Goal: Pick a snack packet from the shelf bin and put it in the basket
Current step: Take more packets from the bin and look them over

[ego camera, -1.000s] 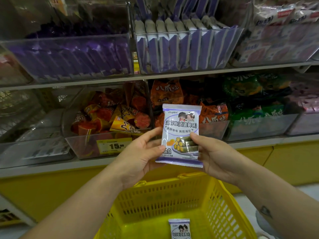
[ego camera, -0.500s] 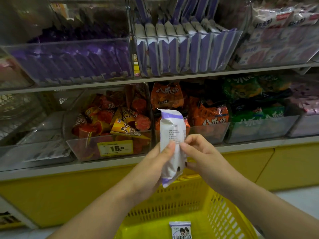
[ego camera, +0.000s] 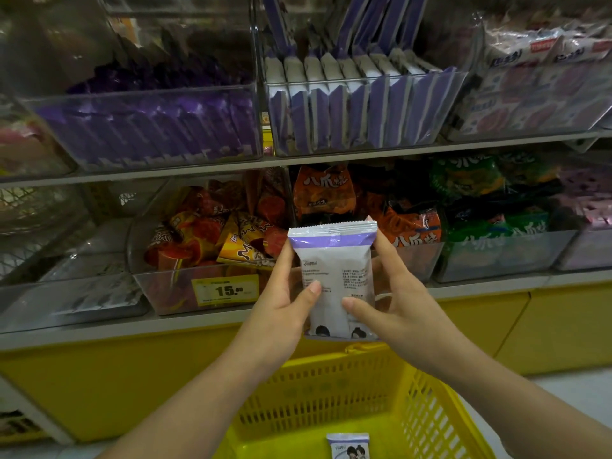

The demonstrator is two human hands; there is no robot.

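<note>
So: packet stage. I have the snack packet (ego camera: 334, 276) out of its bin and upright between both hands, its printed back panel toward the camera and the serrated top seal uppermost. My left hand (ego camera: 281, 306) grasps its left edge, thumb across the lower face; my right hand (ego camera: 394, 303) grasps the right edge, thumb meeting the packet from the other side. Both grips look firm but light, and the film is not visibly crushed.

Directly below the grip sits the yellow basket (ego camera: 414, 415), its near rim under my wrists. A second packet (ego camera: 348, 446) of what looks like the same print lies flat on the basket floor, well below the held one.

Behind the grip, the clear bin with orange packets (ego camera: 414, 226) fills the lower shelf; to the left of the grip is a bin carrying a yellow price tag (ego camera: 226, 290). Above the grip, the upper shelf holds the purple-and-white packet bin (ego camera: 357, 111), the likely source by matching colours.

Judgement: the pick is done. Left to do: lower the packet and release it into the basket. It is not yet over the basket floor proper, so a small pull toward me seems needed first.
</note>
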